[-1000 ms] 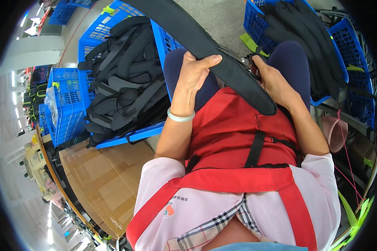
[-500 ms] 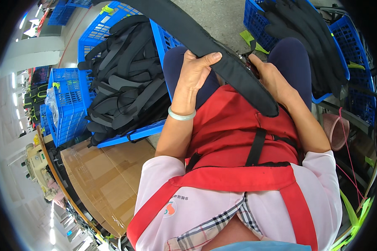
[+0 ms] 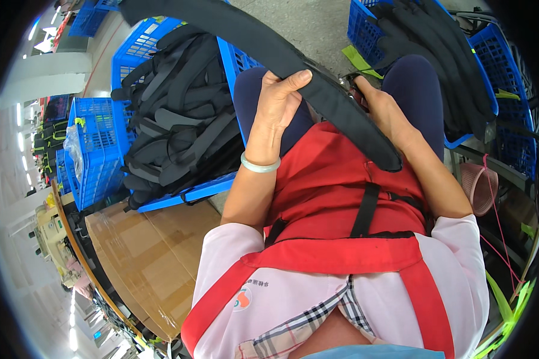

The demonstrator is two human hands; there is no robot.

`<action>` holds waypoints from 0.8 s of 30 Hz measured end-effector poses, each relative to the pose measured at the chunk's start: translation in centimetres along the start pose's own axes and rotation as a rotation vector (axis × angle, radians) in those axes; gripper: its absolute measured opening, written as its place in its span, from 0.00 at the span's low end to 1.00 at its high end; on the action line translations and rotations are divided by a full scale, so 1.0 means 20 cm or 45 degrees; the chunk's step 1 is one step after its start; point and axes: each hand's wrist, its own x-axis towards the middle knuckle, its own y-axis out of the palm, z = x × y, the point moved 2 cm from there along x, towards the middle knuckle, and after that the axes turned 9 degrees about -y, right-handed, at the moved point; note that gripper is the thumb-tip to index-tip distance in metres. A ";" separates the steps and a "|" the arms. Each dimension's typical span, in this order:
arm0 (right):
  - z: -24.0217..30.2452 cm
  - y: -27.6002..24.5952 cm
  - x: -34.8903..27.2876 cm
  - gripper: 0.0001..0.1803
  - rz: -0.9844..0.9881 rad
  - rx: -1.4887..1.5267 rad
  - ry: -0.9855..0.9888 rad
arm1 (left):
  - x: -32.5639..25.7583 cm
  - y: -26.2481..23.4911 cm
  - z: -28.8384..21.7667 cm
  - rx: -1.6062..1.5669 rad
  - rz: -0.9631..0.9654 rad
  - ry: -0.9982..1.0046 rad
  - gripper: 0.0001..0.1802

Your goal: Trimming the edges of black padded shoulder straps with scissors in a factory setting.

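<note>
A long, padded black shoulder strap (image 3: pixel 335 105) slants across my lap, from the upper left down to its rounded end over the red apron (image 3: pixel 341 179). My left hand (image 3: pixel 279 100) grips its middle, thumb laid on top and the fingers underneath. At the strap's far right edge, my right hand (image 3: pixel 388 113) is closed round a small tool with a dark red handle and a bit of metal (image 3: pixel 356 90). It looks like thread snips, though the strap and my fingers hide most of it.
A blue plastic crate (image 3: pixel 226 66) piled with black padded straps (image 3: pixel 182 113) stands at my left. Another blue crate (image 3: pixel 365 33) with long black straps (image 3: pixel 440 66) is at the far right. A cardboard box (image 3: pixel 156 257) lies near left; a pink mesh basket (image 3: pixel 478 188) is at right.
The strap has slid slightly to the left and toward me, its rounded end now a little lower. Both hands keep their hold and have barely moved.
</note>
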 end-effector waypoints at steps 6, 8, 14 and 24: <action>0.03 -0.01 0.02 0.16 0.078 0.035 0.056 | 0.01 0.02 -0.01 0.003 0.034 -0.009 0.10; 0.02 -0.01 0.02 0.16 0.064 0.036 0.104 | 0.01 0.03 -0.01 -0.033 0.019 -0.025 0.10; 0.02 -0.01 0.01 0.15 0.057 0.057 0.082 | -0.01 0.01 0.00 -0.046 0.031 -0.021 0.10; -0.06 0.01 -0.01 0.15 0.054 -0.050 0.043 | 0.00 -0.01 -0.08 0.123 -0.048 0.009 0.10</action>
